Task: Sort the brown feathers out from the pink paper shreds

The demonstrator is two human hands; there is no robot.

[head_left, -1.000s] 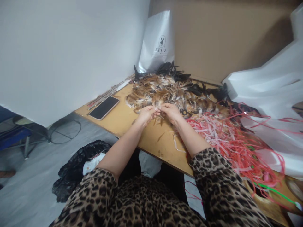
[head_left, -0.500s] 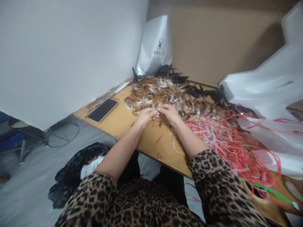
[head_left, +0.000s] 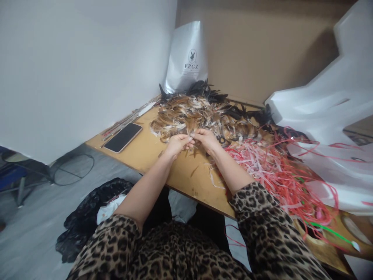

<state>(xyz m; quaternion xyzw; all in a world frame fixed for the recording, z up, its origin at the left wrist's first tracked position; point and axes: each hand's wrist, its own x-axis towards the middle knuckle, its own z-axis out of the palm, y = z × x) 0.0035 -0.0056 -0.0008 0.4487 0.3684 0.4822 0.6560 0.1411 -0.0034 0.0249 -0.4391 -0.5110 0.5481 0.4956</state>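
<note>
The person's left hand [head_left: 180, 143] and right hand [head_left: 206, 139] meet over the middle of the table [head_left: 154, 149], fingertips pinched narrow around what seems a small brown tuft [head_left: 191, 124] of feathers. It sits just in front of the feather heap [head_left: 171, 111], which spreads toward the far edge, with black feathers [head_left: 201, 90] behind. Judging by this, one small tuft is being worked while plenty lies loose; whether any of the heap is already finished cannot be told. Red and white strips [head_left: 271, 171] lie tangled toward the table's right end.

A silvery bag [head_left: 186, 58] stands by the far left corner, printed with a rabbit-head emblem in an oval above "PPGZ"; the finer print below is too small to read. The phone [head_left: 123, 137] near the left corner has a dark screen. Faint marks by the near edge are illegible.
</note>
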